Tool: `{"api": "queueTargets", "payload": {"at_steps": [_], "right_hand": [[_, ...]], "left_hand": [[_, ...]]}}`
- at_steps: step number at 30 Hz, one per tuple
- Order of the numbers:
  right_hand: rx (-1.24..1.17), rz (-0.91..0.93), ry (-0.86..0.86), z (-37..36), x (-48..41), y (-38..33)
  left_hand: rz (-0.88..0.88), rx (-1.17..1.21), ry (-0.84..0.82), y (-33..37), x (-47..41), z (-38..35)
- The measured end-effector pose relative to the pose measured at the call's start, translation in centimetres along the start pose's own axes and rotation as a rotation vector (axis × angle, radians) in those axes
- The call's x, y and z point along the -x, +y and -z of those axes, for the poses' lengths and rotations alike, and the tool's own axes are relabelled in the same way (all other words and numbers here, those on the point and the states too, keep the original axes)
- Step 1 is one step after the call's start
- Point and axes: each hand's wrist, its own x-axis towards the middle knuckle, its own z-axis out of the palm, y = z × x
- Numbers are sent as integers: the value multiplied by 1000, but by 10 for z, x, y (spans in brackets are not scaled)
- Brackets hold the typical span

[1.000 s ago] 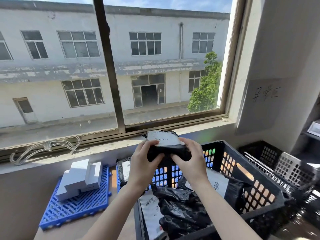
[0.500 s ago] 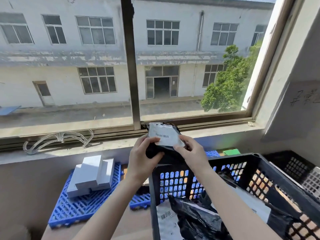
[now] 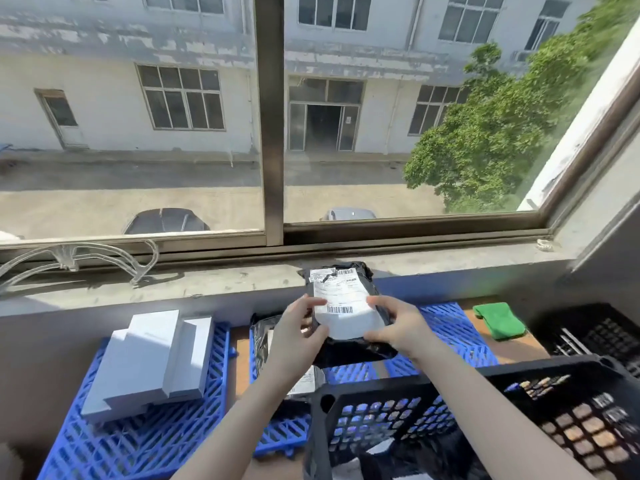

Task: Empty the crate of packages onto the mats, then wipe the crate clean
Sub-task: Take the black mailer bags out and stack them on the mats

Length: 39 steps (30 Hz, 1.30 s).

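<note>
I hold a black plastic package (image 3: 346, 306) with a white shipping label between my left hand (image 3: 298, 336) and my right hand (image 3: 398, 327), above the middle blue mat (image 3: 446, 327). Another black package (image 3: 263, 337) lies on that mat under my left wrist. The black crate (image 3: 398, 403) sits at the lower right, with more black packages partly visible inside. Several white boxes (image 3: 152, 362) are stacked on the left blue mat (image 3: 138, 441).
A green cloth (image 3: 498, 320) lies on the table right of the middle mat. A second black crate (image 3: 595, 334) stands at the far right. The concrete window sill (image 3: 207, 278) runs behind the mats, with clear plastic hangers (image 3: 79, 254) on its left.
Both hands have carried the package out of the crate, forward and down over the middle mat. My view has tilted down and closer to the sill.
</note>
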Motion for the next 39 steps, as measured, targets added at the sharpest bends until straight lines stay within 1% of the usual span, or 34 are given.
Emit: {"api": "queueTargets", "payload": {"at_steps": [4, 8, 11, 14, 19, 21, 25, 28, 33, 37, 39], "right_hand": [[122, -132, -93, -11, -26, 25], [300, -191, -161, -20, -50, 40], [431, -213, -275, -25, -66, 44], [544, -267, -429, -33, -81, 46], [682, -331, -663, -46, -100, 62], [722, -361, -727, -49, -105, 69], [805, -386, -798, -56, -112, 76], [850, -406, -809, -59, -116, 78], [848, -416, -715, -55, -118, 81], [815, -468, -662, -54, -120, 83], [808, -489, -650, -55, -121, 84]], "left_hand": [[126, 0, -87, -40, -12, -20], [218, 35, -98, -73, -18, -35], [274, 37, -116, -93, -23, -42], [232, -19, -117, -115, -27, -48], [180, -196, -186, -146, -28, -57], [188, -233, -211, -154, -26, -59], [192, -308, -251, -163, -26, -65], [189, -362, -298, -167, -31, -67], [144, -490, -402, -169, -37, -72], [17, -618, -404, -176, -38, -75], [-52, -727, -366, -179, -34, -74]]}}
